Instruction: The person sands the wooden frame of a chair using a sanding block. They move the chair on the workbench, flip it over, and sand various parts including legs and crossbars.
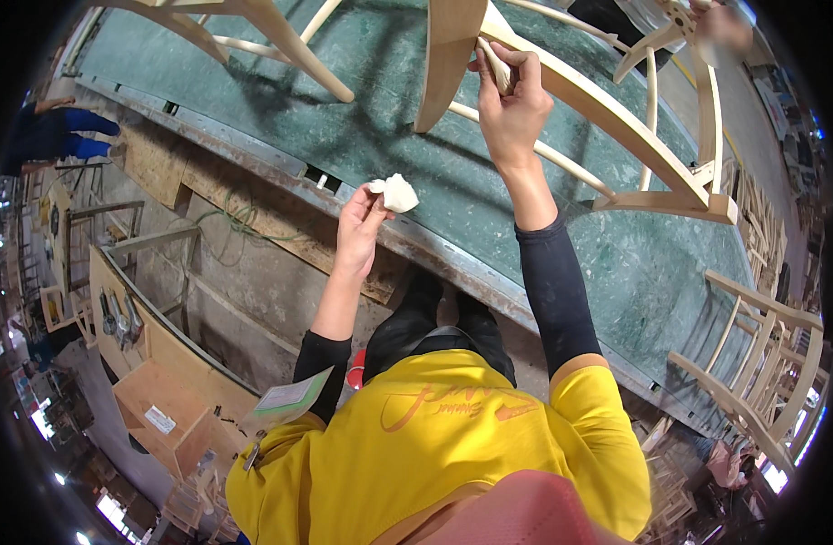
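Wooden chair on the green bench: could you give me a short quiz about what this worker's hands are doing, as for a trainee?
1. True or false: the left hand holds a hammer.
2. Which hand touches the wooden chair? A) left B) right C) both
3. Fill in: the chair lies on a ____ worktable.

Key:
1. False. It pinches a small white wad, held apart from the chair.
2. B. The right hand presses a small pale piece against the chair's curved rail; what that piece is cannot be told.
3. Green.
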Tool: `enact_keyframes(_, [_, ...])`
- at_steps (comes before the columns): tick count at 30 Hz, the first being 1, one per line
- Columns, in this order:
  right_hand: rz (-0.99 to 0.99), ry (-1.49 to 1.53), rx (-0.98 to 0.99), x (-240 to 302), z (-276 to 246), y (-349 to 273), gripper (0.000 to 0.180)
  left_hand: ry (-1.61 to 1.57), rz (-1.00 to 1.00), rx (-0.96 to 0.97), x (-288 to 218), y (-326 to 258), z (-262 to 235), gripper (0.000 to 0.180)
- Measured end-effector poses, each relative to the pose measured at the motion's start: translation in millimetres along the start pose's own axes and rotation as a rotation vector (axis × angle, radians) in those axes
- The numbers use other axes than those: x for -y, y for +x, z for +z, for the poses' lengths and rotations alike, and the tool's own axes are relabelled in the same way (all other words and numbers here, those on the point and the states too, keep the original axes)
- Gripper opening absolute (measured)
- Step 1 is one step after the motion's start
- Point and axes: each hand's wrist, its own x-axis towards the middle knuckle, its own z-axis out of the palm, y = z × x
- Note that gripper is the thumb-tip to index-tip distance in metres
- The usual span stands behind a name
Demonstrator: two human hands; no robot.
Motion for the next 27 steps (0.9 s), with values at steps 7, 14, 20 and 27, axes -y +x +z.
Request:
enact_keyframes(7, [-0.034, -0.039, -0.058, -4.6, 3.9, 0.0, 0.015, 0.010, 0.002, -0.020, 0.4, -3.7, -5.2, 0.026])
enact_keyframes(14, [-0.013, -0.072, -0.040, 1.1, 0.6, 0.4, 0.015, 0.016, 0.007, -0.020, -2.4, -5.4, -9.0, 0.027])
enact_keyframes(20, [-0.015, -0.119, -0.038, -9.0, 0.9, -3.8, 0.015, -0.001, -0.008, -0.028, -4.0, -8.8, -9.4, 0.028])
enact_keyframes(27, [-0.023, -0.211, 0.003, -3.9, -4.9, -6.3, 0.015, -0.005, -0.005, -0.029, -0.8, -10.4, -16.6, 0.026])
